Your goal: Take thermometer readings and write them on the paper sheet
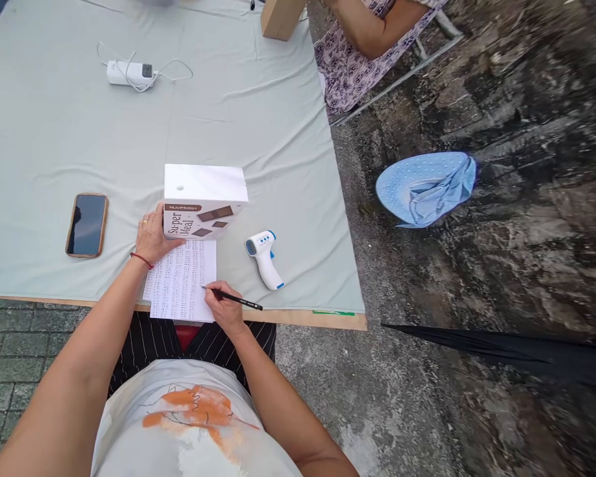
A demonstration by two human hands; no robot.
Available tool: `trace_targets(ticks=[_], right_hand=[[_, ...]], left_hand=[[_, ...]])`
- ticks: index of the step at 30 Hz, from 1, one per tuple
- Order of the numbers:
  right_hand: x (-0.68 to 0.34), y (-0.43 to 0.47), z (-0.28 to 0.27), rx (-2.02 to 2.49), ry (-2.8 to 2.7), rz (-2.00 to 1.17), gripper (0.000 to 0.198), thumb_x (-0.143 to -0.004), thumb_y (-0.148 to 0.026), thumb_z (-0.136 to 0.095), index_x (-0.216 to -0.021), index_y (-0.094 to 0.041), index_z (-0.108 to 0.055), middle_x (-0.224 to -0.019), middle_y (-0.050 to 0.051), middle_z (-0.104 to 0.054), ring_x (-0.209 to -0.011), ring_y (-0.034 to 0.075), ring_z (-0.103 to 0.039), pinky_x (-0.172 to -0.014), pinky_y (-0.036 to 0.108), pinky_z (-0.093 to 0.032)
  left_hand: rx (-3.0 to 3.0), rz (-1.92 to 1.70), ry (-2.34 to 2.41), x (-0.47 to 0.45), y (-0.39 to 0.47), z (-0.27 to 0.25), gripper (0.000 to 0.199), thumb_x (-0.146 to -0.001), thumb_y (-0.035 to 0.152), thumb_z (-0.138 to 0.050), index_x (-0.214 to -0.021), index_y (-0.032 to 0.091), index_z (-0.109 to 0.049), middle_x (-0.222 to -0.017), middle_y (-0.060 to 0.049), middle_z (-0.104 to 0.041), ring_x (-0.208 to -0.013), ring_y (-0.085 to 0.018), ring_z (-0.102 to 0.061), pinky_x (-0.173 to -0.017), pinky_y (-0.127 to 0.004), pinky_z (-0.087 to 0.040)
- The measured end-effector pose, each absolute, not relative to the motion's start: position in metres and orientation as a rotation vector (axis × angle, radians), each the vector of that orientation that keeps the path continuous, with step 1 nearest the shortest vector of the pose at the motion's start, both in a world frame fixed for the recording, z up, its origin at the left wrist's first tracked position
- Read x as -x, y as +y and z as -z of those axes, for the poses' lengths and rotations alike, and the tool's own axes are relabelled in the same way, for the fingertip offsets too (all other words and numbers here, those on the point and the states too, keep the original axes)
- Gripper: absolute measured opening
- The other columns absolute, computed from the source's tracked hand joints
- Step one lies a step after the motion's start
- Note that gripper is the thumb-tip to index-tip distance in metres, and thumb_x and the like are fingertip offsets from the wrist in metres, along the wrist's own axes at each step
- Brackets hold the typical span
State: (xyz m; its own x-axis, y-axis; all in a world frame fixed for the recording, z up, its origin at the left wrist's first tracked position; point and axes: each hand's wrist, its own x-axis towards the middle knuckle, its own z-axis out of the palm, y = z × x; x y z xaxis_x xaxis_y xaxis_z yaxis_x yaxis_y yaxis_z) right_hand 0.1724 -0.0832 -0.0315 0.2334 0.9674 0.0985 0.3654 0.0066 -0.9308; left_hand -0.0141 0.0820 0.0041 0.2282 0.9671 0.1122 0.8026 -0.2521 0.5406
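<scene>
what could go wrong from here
The printed sheet reaches past the near edge of the table, so it might bend or slip while the right hand holds the black pen or pencil to it. If the left hand shifts the NutriMotion box, the sheet could be jogged. The infrared thermometer lies near the right hand and might get knocked.

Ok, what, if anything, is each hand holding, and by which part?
The right hand holds the black pencil near its writing tip; the left hand grasps the white box by its lower left side.
</scene>
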Motion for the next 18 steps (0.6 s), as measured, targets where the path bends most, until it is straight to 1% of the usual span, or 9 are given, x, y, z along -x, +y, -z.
trace_targets(ticks=[3, 11, 18], right_hand=[[-0.1727, -0.0838, 0.0325, 1.549, -1.271, -0.788, 0.015, -0.081, -0.033, -0.054, -0.073, -0.023, -0.064, -0.060, -0.003, -0.060, -0.054, 0.014, -0.054, -0.057, 0.029, -0.047], [-0.1727, -0.0839, 0.0334, 1.548, -1.270, -0.746, 0.014, -0.081, -0.031, -0.055, -0.075, -0.023, -0.064, -0.060, -0.003, -0.059, -0.053, 0.013, -0.054, -0.056, 0.028, -0.047], [-0.1726, -0.0834, 0.0312, 1.562, -1.314, -0.707, 0.015, -0.081, -0.030, -0.053, -0.074, -0.022, -0.063, -0.060, -0.003, -0.060, -0.054, 0.013, -0.055, -0.057, 0.027, -0.047]], left_hand=[[-2.145, -0.617, 1.634, 0.0145, 0.0819, -0.0038, 0.090, -0.062, 0.042, -0.088, -0.138, 0.022, -0.044, -0.132, -0.013, -0.059, -0.127, -0.040, -0.050, -0.105, -0.055, -0.043], [-2.138, -0.629, 1.635, 0.0138, 0.0819, -0.0050, 0.091, -0.060, 0.038, -0.088, -0.138, 0.022, -0.044, -0.130, -0.015, -0.061, -0.127, -0.041, -0.051, -0.103, -0.055, -0.044], [-2.127, -0.570, 1.668, 0.0117, 0.0801, -0.0105, 0.086, -0.062, 0.037, -0.087, -0.135, 0.017, -0.046, -0.127, -0.015, -0.061, -0.128, -0.039, -0.051, -0.104, -0.052, -0.043]])
